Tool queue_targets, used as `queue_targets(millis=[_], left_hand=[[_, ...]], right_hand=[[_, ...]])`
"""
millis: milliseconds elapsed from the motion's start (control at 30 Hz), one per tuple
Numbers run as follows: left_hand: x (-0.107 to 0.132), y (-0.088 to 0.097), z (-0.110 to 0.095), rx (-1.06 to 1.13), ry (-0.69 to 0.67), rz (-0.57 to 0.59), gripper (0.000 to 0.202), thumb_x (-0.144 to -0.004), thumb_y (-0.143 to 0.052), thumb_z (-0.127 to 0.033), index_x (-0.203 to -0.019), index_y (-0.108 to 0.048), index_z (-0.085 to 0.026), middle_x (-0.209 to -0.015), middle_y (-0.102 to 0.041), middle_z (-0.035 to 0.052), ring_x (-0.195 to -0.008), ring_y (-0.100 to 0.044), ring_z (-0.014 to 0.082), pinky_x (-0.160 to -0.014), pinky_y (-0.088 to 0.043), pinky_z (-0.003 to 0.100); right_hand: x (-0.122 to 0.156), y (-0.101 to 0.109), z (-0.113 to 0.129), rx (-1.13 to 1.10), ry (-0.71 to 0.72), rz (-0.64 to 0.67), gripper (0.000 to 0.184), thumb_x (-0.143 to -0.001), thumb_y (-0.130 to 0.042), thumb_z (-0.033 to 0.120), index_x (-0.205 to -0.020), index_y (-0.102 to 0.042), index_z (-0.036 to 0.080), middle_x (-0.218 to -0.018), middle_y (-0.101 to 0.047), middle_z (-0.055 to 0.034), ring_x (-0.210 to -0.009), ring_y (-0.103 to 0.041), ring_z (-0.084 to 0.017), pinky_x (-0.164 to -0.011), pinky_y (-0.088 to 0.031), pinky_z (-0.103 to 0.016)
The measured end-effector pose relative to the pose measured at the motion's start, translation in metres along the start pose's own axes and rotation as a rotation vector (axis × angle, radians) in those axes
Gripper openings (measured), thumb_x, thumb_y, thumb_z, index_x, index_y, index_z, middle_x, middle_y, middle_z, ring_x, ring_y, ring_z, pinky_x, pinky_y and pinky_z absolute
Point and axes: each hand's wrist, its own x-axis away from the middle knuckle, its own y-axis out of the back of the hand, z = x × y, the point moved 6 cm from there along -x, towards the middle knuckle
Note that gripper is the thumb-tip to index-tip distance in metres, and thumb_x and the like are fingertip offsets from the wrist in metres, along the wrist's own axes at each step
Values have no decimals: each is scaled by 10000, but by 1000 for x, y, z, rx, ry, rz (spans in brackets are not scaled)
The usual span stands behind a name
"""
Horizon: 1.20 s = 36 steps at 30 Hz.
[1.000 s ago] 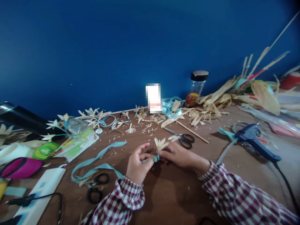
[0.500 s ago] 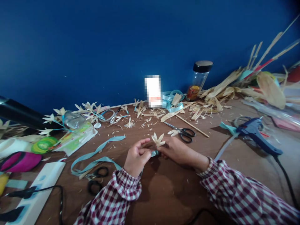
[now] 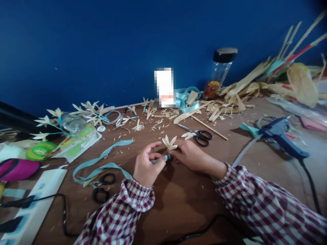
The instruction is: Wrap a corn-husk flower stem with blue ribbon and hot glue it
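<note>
My right hand [image 3: 190, 154] pinches the base of a pale corn-husk flower [image 3: 169, 143], whose petals fan upward. A light blue ribbon [image 3: 167, 157] lies around the base of the flower. My left hand [image 3: 149, 165] grips that ribbon between thumb and fingers, just left of the flower. Both hands are close together, low over the brown table. Behind my right hand lie black-handled scissors [image 3: 203, 137] with a small husk piece by the blades. A second pair of scissors [image 3: 100, 192] rests left of my left sleeve, beside a loose length of blue ribbon [image 3: 98, 161].
A blue glue gun [image 3: 282, 136] lies at right with its cord trailing forward. A white power strip [image 3: 38, 207] with plugs sits at lower left. Finished husk flowers [image 3: 89, 109] lie at back left. A lidded jar [image 3: 219, 75] stands by dried husks [image 3: 247, 83].
The camera view has tilted down a little, so the scene sits higher. The ribbon at my left thumb shows slightly more, while both hands keep their hold by the flower.
</note>
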Motion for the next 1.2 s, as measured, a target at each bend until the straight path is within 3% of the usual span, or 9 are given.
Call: queue_targets(millis=[167, 433, 900, 1200], left_hand=[[1, -1, -1, 63, 10, -28, 476, -620, -677, -241, -1077, -594, -134, -622, -699, 11, -520, -619, 140, -522, -484, 223], [1, 0, -2, 64, 4, -38, 455, -619, -668, -228, -1057, -602, -126, -591, -687, 3, -503, -598, 128, -504, -470, 210], [-1, -1, -3, 69, 50, 5, 457, -603, -658, -207, -1045, -598, -109, -589, -657, -19, -562, -600, 125, -595, -480, 219], [1, -1, 0, 103, 23, -23, 401, -608, -647, -213, -1000, -627, -131, -591, -684, -12, -523, -584, 108, -535, -451, 189]], right_hand=[[1, 0, 2, 52, 16, -35, 85, -819, -572, 130, -794, -653, 133, -745, -663, -48, -664, -570, -144, -618, -399, -239], [2, -1, 0, 63, -34, -54, 95, -812, -596, 142, -731, -646, 142, -676, -655, -20, -600, -567, -117, -572, -387, -208], [3, -1, -1, 23, -98, -54, 66, -804, -620, 172, -742, -616, 148, -619, -631, 2, -559, -543, -106, -535, -353, -210], [3, -2, -1, 13, -137, -64, 97, -808, -627, 194, -724, -607, 151, -589, -626, 7, -547, -547, -106, -525, -360, -206]])
